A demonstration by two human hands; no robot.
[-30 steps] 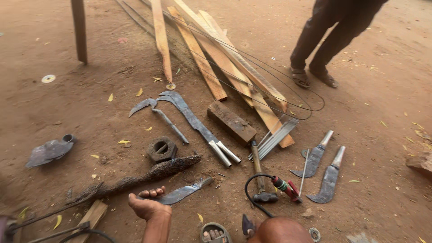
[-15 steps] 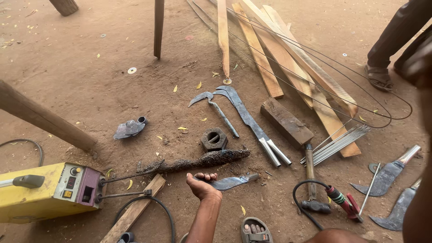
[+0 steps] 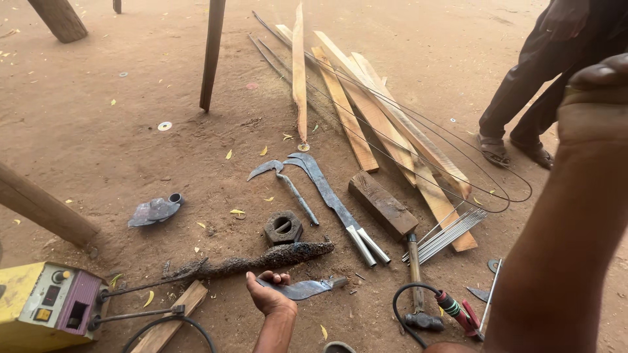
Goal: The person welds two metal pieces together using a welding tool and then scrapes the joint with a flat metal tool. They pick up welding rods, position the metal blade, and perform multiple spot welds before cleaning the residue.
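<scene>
Gripping the curved blade on the dirt floor, my left hand closes round its near end; my right hand, raised and blurred, I cannot tell.

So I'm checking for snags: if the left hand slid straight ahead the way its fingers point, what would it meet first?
Most likely the charred rough bar lying just beyond the left hand, which rests on the small curved blade; beyond it sits the big hex nut.
</scene>
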